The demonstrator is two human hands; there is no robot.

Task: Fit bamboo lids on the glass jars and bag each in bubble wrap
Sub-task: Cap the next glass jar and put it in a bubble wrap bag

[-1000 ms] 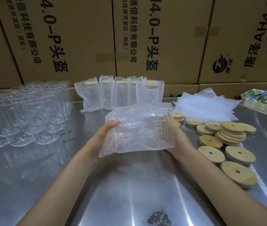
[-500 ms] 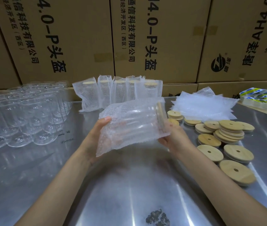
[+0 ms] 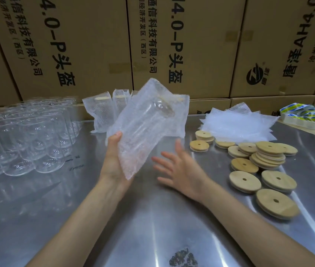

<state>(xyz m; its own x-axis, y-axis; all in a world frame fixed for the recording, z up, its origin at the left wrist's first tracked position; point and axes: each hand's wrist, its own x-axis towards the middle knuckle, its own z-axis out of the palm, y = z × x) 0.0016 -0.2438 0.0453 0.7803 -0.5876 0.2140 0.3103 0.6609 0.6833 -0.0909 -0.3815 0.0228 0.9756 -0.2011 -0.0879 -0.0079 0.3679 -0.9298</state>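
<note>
Above the steel table point(image 3: 152, 224), we are lifting a bagged jar point(image 3: 145, 130) with our left hand point(image 3: 114, 160), whose thumb and fingers are curling round the lower end of the bubble wrap sleeve so that the jar is tilting up and away to the right, its bamboo lid at the top end showing faintly through the plastic. Our right hand point(image 3: 181, 170) is hanging just beside the bag with its fingers spread wide, holding nothing and touching nothing. Behind the raised bag, other wrapped jars point(image 3: 100, 112) are standing upright in a row near the cardboard boxes point(image 3: 191, 45). To the left, bare glass jars point(image 3: 27, 135) are crowding together on the table. To the right, loose bamboo lids point(image 3: 264, 170) are lying flat and in short stacks, and beyond them a pile of flat bubble wrap bags point(image 3: 235, 126) is lying near rolls of tape point(image 3: 306, 114) at the far right edge.
</note>
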